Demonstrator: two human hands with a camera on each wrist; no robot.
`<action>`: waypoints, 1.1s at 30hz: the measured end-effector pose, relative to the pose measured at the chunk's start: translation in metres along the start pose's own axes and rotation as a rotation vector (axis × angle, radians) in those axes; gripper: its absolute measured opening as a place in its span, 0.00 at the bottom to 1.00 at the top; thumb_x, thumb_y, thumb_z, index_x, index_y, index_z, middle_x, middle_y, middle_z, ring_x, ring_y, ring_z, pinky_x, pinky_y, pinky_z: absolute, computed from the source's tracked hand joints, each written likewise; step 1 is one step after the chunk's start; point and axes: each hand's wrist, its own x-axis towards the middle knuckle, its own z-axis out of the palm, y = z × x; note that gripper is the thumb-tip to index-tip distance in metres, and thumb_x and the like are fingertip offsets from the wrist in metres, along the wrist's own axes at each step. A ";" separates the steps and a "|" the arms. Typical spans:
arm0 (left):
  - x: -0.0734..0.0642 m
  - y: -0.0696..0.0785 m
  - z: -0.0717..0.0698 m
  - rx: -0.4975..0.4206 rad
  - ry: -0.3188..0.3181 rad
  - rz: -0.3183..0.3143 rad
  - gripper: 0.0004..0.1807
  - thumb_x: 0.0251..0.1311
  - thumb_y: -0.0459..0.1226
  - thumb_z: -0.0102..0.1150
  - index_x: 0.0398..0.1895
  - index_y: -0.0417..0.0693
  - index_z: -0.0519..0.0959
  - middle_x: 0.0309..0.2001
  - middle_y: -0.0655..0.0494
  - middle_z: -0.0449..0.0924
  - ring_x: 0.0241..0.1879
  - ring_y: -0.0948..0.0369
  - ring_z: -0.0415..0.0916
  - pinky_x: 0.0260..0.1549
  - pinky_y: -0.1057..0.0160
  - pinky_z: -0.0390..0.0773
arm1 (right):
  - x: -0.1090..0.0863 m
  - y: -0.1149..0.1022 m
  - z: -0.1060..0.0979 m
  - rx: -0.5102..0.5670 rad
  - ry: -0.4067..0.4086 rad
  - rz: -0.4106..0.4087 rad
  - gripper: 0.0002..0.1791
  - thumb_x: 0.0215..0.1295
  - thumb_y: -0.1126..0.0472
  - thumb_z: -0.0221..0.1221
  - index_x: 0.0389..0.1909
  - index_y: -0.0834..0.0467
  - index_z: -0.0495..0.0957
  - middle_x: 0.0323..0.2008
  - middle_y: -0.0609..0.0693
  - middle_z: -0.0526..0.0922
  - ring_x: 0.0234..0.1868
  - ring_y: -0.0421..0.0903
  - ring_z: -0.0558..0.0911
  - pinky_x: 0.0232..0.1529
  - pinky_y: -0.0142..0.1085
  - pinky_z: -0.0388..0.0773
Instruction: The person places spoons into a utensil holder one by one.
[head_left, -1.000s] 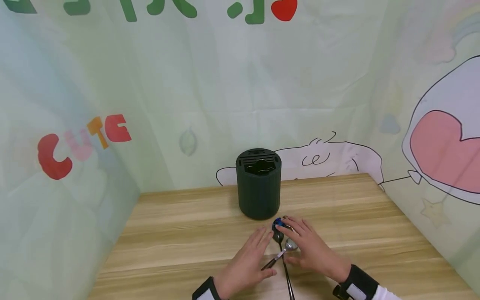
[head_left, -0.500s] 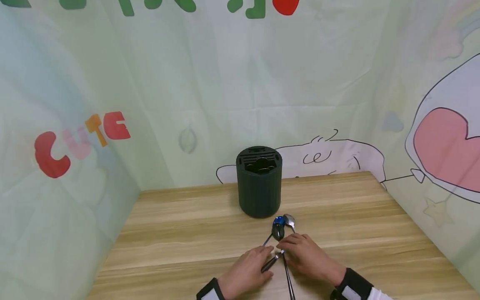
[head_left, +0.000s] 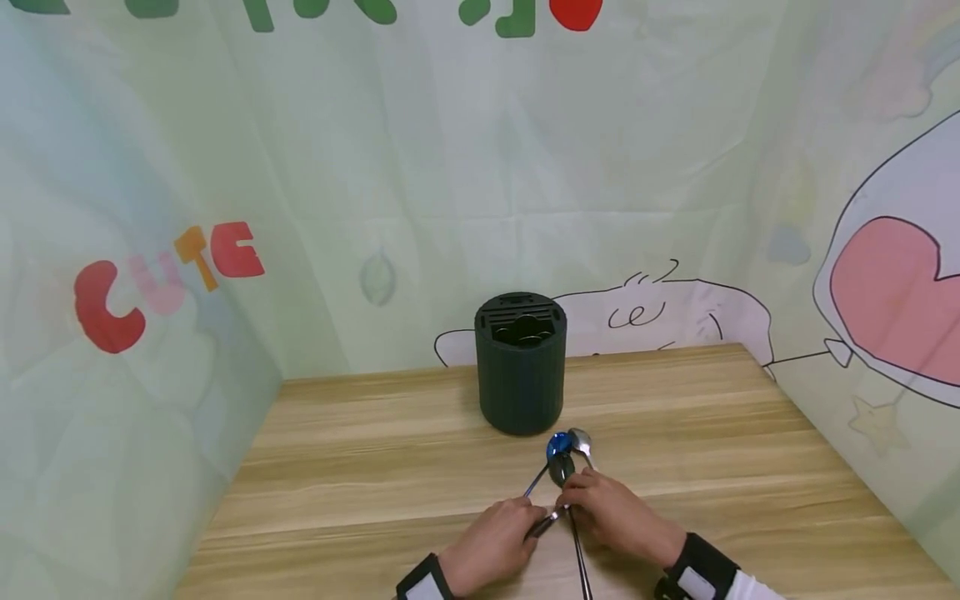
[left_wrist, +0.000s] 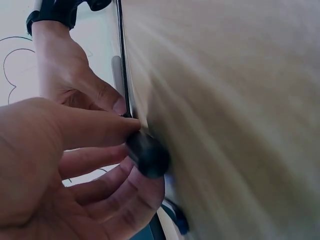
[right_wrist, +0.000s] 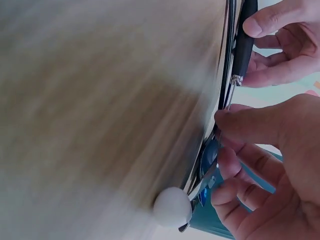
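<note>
My left hand (head_left: 491, 537) holds the black handle of a spoon (head_left: 544, 525). The handle's rounded end shows between thumb and fingers in the left wrist view. My right hand (head_left: 621, 518) pinches the same spoon's metal stem, just past the handle, as the right wrist view shows. Its bowl is hidden by the right hand in the head view. Below this spoon lies a long dark spoon (head_left: 561, 470), its handle running toward the near edge. Just beyond the right fingertips are a blue spoon (head_left: 558, 444) and a silver spoon (head_left: 580, 439), bowls side by side.
A dark green cylindrical utensil holder (head_left: 521, 387) with slots and a wide opening on top stands behind the spoons. The wooden table (head_left: 360, 475) meets printed cloth walls at the back and sides.
The right hand has drawn back from over the bowls, uncovering the blue and silver spoons, and now pinches the black-handled spoon's stem. The left fingers have closed round its handle.
</note>
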 end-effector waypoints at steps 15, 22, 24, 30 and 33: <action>-0.003 -0.001 -0.002 -0.029 -0.051 -0.010 0.07 0.50 0.32 0.61 0.33 0.51 0.78 0.26 0.66 0.66 0.26 0.70 0.63 0.24 0.70 0.68 | 0.005 -0.005 -0.007 0.022 -0.005 0.049 0.14 0.53 0.67 0.63 0.33 0.44 0.79 0.33 0.36 0.72 0.36 0.35 0.72 0.38 0.36 0.77; -0.005 -0.003 -0.006 -0.060 0.066 -0.008 0.09 0.50 0.32 0.61 0.36 0.50 0.78 0.27 0.66 0.66 0.26 0.70 0.63 0.23 0.70 0.67 | 0.013 -0.009 -0.019 -0.064 0.141 0.006 0.12 0.48 0.65 0.67 0.34 0.49 0.80 0.36 0.39 0.76 0.41 0.38 0.73 0.42 0.39 0.77; -0.005 -0.004 -0.008 -0.082 0.125 -0.003 0.10 0.50 0.32 0.61 0.37 0.49 0.78 0.29 0.66 0.67 0.27 0.71 0.64 0.24 0.71 0.68 | 0.016 -0.011 -0.025 -0.077 0.220 -0.016 0.13 0.48 0.64 0.68 0.35 0.50 0.80 0.39 0.41 0.77 0.43 0.40 0.72 0.43 0.41 0.77; -0.005 -0.003 -0.016 -0.129 0.367 0.019 0.14 0.51 0.31 0.62 0.42 0.47 0.77 0.35 0.62 0.72 0.32 0.70 0.70 0.29 0.71 0.74 | 0.026 -0.018 -0.045 -0.097 0.487 -0.085 0.21 0.49 0.64 0.67 0.47 0.54 0.76 0.47 0.48 0.75 0.48 0.46 0.71 0.42 0.44 0.77; -0.004 0.000 -0.021 -0.165 0.475 0.026 0.15 0.50 0.31 0.63 0.44 0.48 0.76 0.35 0.62 0.73 0.32 0.68 0.71 0.27 0.74 0.73 | 0.031 -0.022 -0.055 -0.084 0.619 -0.091 0.23 0.52 0.62 0.65 0.51 0.57 0.73 0.48 0.50 0.74 0.48 0.46 0.71 0.42 0.44 0.77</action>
